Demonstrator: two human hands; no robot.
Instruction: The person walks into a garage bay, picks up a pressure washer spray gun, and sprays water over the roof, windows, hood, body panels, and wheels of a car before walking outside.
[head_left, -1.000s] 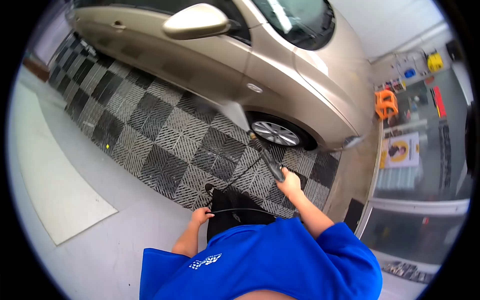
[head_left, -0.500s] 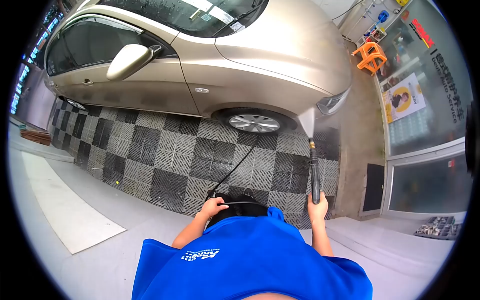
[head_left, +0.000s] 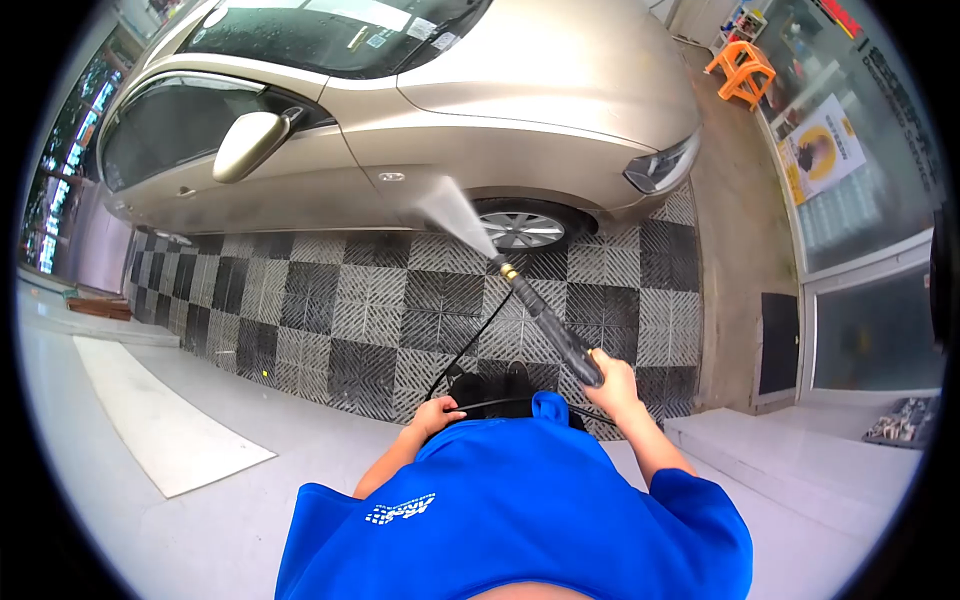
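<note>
wand point(head_left: 550, 322) swung from twelve to eleven o'clock; right hand point(head_left: 613, 383) wrapped round its lower end, left hand point(head_left: 437, 413) closed on hose point(head_left: 490, 404); water point(head_left: 458, 215) fans toward car point(head_left: 300, 195), ten o'clock of wheel point(head_left: 522, 231).

An orange stool point(head_left: 742, 66) was seen beside a glass wall point(head_left: 862, 225), on which a poster point(head_left: 832, 160) was displayed, and a dark panel point(head_left: 779, 343) was set nearer the camera. At the left, a white strip point(head_left: 165, 420) was laid on the grey floor point(head_left: 310, 430), with a brown stack point(head_left: 100, 307) beyond it. Checkered tiles point(head_left: 435, 330) were spread across the middle.
</note>
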